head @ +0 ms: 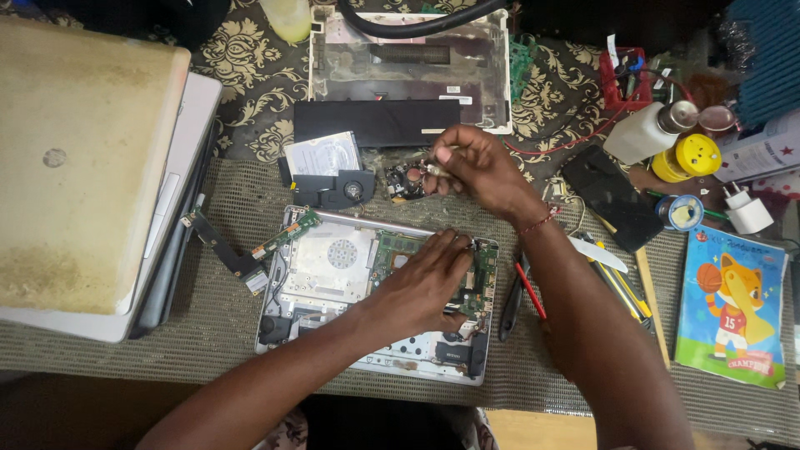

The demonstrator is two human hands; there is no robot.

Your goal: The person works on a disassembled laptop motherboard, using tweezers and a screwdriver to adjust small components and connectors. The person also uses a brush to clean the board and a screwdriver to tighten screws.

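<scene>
laptop base (333,275): opened up, lying flat mid-mat, green board showing on its right side
left hand (425,279): flat on the board, fingers spread, not gripping anything
right hand (479,171): raised just behind the base, pinching smth tiny, can't tell what
around: black battery (375,122) further back, phone (612,196) w/ pliers (510,304) to the right

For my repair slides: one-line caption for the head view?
Left hand rests on an opened laptop's circuit board; right hand pinches a small part above it.

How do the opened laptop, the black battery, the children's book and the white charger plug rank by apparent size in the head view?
Largest to smallest:
1. opened laptop
2. black battery and children's book, too alike to rank
3. white charger plug
</scene>
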